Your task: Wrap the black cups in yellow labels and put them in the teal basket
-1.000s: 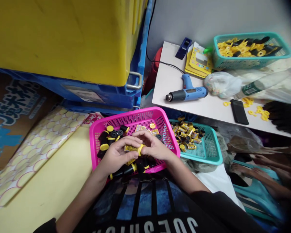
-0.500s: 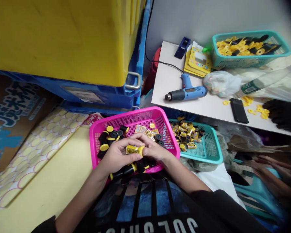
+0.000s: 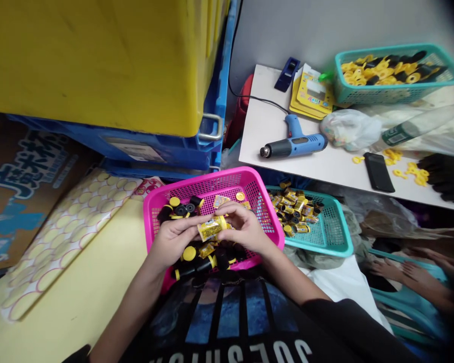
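Note:
Above the pink basket, both my hands hold a small cylinder in a yellow printed wrapper. My left hand pinches its left end, fingers stretched along the top edge. My right hand grips the yellow right end between thumb and fingers. Black cylinders with yellow caps lie in the basket below, along with flat printed wrappers and a loose yellow cap. My hands hide part of the basket's contents.
Wrapped cylinders fill part of a teal basket on the right. A blue heat gun and phone lie on the white table. Stacked crates stand left. Another person's hands are at far right.
My hands have shifted apart, and the wrapped cylinder now shows more of its printed side. My left fingers have straightened along it. The view has shifted slightly.

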Available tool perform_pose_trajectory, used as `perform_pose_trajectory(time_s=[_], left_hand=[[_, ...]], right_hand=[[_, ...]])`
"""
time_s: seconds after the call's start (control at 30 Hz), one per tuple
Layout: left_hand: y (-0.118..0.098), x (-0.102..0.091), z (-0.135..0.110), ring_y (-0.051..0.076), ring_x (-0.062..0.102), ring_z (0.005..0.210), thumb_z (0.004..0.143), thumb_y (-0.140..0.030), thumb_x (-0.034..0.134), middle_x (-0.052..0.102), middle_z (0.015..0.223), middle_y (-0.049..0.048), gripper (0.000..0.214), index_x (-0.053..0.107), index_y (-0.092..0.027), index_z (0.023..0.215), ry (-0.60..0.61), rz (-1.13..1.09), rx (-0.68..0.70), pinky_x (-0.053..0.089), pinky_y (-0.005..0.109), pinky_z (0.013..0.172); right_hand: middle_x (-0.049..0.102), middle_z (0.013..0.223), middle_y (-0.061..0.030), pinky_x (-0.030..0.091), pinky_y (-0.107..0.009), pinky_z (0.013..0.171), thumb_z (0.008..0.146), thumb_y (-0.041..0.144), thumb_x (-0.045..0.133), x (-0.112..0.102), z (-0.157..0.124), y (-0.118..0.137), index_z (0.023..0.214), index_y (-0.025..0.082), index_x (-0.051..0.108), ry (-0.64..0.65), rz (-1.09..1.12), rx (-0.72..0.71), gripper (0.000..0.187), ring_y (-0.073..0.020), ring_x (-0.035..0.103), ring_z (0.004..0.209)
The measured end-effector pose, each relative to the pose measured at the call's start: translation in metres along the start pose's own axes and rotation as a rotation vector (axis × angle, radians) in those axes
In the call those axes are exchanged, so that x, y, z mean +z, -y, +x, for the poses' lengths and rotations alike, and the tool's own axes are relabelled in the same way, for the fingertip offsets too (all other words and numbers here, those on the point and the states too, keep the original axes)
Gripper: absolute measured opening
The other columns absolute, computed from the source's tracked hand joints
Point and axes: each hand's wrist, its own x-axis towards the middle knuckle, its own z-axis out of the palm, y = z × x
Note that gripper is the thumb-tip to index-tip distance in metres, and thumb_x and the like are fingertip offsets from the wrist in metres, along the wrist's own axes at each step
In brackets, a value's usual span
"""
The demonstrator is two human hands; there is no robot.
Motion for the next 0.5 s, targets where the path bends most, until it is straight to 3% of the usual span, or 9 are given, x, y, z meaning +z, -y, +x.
perform_pose_trajectory(time_s=[0.1, 0.2, 0.3, 0.37, 0.5], left_hand=[[0.001, -0.002, -0.001, 0.024, 0.074, 0.084, 0.071, -0.034, 0.077, 0.079, 0.091, 0.0079, 0.02, 0.08, -0.021, 0.086, -0.027, -0.003, 0.021, 0.06, 0.034, 0.078], [0.002, 0.001, -0.001, 0.026, 0.072, 0.09, 0.076, -0.042, 0.071, 0.077, 0.101, 0.0099, 0.03, 0.077, -0.02, 0.097, 0.067, -0.146, 0.013, 0.059, 0.036, 0.078], [0.003, 0.011, 0.0, 0.024, 0.07, 0.092, 0.07, -0.04, 0.078, 0.074, 0.102, 0.0086, 0.037, 0.072, -0.02, 0.101, 0.082, -0.15, 0.037, 0.058, 0.035, 0.079], [0.003, 0.019, 0.001, 0.021, 0.069, 0.088, 0.066, -0.032, 0.082, 0.074, 0.096, 0.006, 0.034, 0.071, -0.02, 0.096, 0.033, -0.067, 0.042, 0.056, 0.031, 0.079], [0.001, 0.029, 0.0, 0.02, 0.07, 0.084, 0.069, -0.03, 0.079, 0.075, 0.096, 0.0062, 0.029, 0.073, -0.019, 0.094, 0.027, -0.04, 0.048, 0.057, 0.029, 0.075]], right_hand=[[0.065, 0.102, -0.0055, 0.047, -0.044, 0.092, 0.065, 0.043, 0.084, 0.001, 0.0, 0.0, 0.1, 0.03, 0.071, 0.006, -0.087, -0.063, 0.04, -0.0235, 0.059, 0.098], [0.066, 0.098, -0.0052, 0.047, -0.045, 0.092, 0.068, 0.042, 0.083, 0.003, -0.001, 0.002, 0.101, 0.032, 0.072, -0.051, -0.218, -0.156, 0.036, -0.0233, 0.06, 0.094], [0.063, 0.103, -0.0052, 0.043, -0.046, 0.097, 0.066, 0.045, 0.083, 0.004, -0.003, 0.004, 0.103, 0.033, 0.072, -0.075, -0.309, -0.218, 0.04, -0.0248, 0.058, 0.101], [0.06, 0.114, -0.0062, 0.038, -0.047, 0.104, 0.073, 0.054, 0.074, 0.004, -0.005, 0.005, 0.112, 0.033, 0.069, -0.052, -0.246, -0.175, 0.044, -0.0264, 0.053, 0.113], [0.057, 0.13, -0.0064, 0.034, -0.045, 0.109, 0.091, 0.053, 0.053, 0.005, -0.005, 0.003, 0.126, 0.03, 0.059, 0.023, 0.061, 0.098, 0.042, -0.024, 0.048, 0.126]])
